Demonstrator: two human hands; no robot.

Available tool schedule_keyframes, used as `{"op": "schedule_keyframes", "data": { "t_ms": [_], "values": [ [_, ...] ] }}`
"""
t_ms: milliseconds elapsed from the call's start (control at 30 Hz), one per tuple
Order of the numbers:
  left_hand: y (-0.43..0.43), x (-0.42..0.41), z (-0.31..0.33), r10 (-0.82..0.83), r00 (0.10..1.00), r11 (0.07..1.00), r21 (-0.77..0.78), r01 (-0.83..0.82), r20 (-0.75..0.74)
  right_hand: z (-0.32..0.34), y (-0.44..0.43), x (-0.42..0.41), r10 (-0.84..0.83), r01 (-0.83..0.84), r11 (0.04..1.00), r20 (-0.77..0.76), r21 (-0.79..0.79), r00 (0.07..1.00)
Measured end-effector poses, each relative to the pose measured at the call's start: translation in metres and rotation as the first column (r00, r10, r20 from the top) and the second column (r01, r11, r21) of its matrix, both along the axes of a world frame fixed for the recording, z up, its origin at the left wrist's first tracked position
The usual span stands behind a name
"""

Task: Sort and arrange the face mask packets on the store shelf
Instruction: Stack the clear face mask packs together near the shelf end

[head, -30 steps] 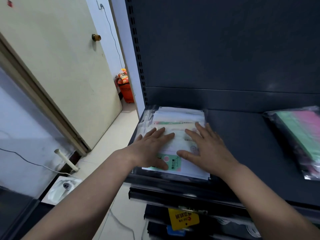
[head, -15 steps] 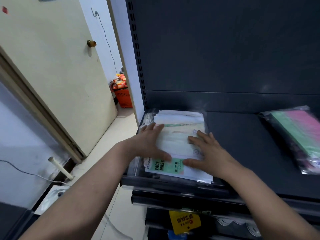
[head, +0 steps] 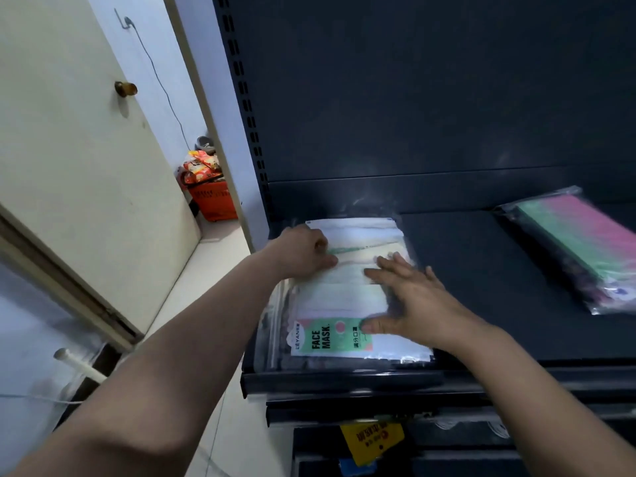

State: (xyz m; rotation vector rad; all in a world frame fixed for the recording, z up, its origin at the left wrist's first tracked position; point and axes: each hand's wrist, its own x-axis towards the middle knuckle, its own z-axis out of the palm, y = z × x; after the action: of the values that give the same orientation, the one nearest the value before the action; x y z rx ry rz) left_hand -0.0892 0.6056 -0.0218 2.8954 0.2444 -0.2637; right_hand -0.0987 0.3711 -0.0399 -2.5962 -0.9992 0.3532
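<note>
Head camera looks down at two bare arms that reach out to a dark shelf [head: 499, 287]. Closest, under the front edge of the shelf, hangs a yellow tag [head: 371, 440].

On the left end of the shelf, close to the front edge, lies a pile of face mask packets [head: 340, 301] in clear plastic. The top packet has a green label [head: 321, 339] near the front that says FACE MASK.

The right hand [head: 413, 304] lies flat on top of the pile. Its fingers are straight and spread apart. Its thumb touches the green label.

A bit farther back is the left hand [head: 303, 251], at the left side of the pile. Its fingers are curled up and its thumb lies on top, so it pinches the edge of the pile.

Far over on the right of the shelf, well apart from the pile, lies another clear packet [head: 578, 249] with green and pink masks inside. It sits at a slant.

Behind all this stands the dark back wall of the shelf.

Off to the left is a pale door [head: 86, 149] with a round knob [head: 125, 88]. Past the door, on the floor, sits an orange basket [head: 215, 201] full of snack bags.
</note>
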Motion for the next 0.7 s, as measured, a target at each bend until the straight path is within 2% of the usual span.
{"op": "schedule_keyframes", "data": {
  "t_ms": [67,133,200,333,433,600,700],
  "values": [
    [0.000,0.006,0.001,0.071,0.996,0.989,-0.133,-0.063,0.055,-0.003,0.002,-0.003,0.004,-0.004,1.000,-0.004,0.005,1.000],
    [0.002,0.014,-0.001,0.171,0.984,0.945,-0.289,-0.151,0.046,-0.004,0.003,-0.003,-0.006,0.006,1.000,0.007,0.008,1.000],
    [0.000,0.018,0.001,0.212,0.977,0.921,-0.341,-0.190,0.029,-0.002,0.003,-0.002,-0.002,0.002,1.000,0.041,-0.006,0.999],
    [-0.010,0.028,0.004,0.137,0.969,0.986,-0.126,-0.112,0.206,0.000,0.005,0.000,0.018,-0.018,1.000,0.033,-0.005,0.999],
    [-0.014,0.034,0.002,0.035,0.974,0.999,-0.010,-0.033,0.222,-0.001,0.005,0.001,0.003,-0.003,1.000,0.000,0.000,1.000],
    [-0.005,0.033,-0.001,0.050,0.957,0.999,-0.001,-0.052,0.287,-0.001,0.004,0.002,-0.032,0.032,0.999,-0.033,-0.004,0.999],
    [-0.006,0.020,0.010,0.045,0.945,0.998,-0.061,-0.027,0.323,0.000,0.003,0.002,-0.045,0.044,0.999,-0.027,-0.018,0.999]
  ]
}}
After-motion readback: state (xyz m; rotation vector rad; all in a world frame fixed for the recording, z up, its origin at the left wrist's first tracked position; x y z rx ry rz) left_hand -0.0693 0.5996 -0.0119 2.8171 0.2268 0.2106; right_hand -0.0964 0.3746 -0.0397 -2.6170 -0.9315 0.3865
